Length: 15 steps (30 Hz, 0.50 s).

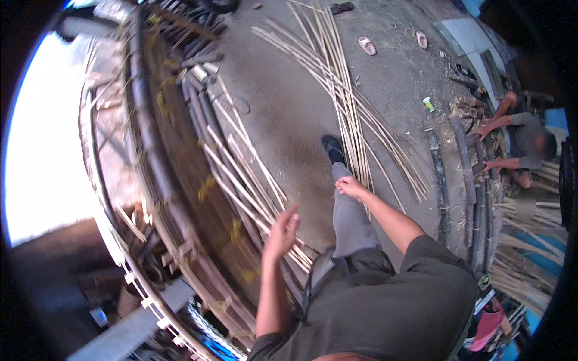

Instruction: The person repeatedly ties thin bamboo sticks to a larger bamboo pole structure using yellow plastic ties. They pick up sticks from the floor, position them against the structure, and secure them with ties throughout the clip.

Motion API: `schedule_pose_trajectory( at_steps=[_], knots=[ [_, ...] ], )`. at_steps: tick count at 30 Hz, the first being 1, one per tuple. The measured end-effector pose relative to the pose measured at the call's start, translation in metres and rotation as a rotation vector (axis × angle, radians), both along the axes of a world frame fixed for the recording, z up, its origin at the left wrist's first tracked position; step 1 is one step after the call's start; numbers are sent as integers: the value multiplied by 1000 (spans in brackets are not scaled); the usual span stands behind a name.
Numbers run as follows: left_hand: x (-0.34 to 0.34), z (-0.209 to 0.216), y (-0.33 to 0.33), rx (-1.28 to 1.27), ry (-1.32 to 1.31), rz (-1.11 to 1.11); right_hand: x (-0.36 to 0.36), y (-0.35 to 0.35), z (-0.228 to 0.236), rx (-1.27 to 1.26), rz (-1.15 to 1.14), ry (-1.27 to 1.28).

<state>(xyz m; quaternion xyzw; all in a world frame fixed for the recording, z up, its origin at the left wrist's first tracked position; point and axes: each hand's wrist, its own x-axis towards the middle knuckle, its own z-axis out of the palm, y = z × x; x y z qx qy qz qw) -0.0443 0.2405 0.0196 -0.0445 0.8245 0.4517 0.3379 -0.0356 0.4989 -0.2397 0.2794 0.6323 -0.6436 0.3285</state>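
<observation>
Dark T-shirt cloth (391, 295) fills five o'clock; above my grey trousers (352, 219), my right hand (350, 186) has its fingers curled together. My left hand (280, 236), too blurred to tell its fingers' state, overlaps slim pale sticks (256, 204) toward nine. Crossed sticks (344, 99) lie at one on dusty grey floor (283, 96); a crouching person (525, 133) occupies three.

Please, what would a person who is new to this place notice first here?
Probably the long pale sticks, which lie crossed on the floor at upper centre and run past the dark shoe. Then, perhaps, the white glare at the left and the co-worker at the far right.
</observation>
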Motion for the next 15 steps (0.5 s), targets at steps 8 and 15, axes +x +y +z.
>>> schedule_pose_trajectory(
  at_steps=[8, 15],
  knots=[
    [-127, -296, 157, -93, -260, -416, -223, 128, -283, 699, 117, -12],
    [-222, -345, 217, -318, -139, -386, -391, 250, -429, 912, -93, -200]
  ],
)
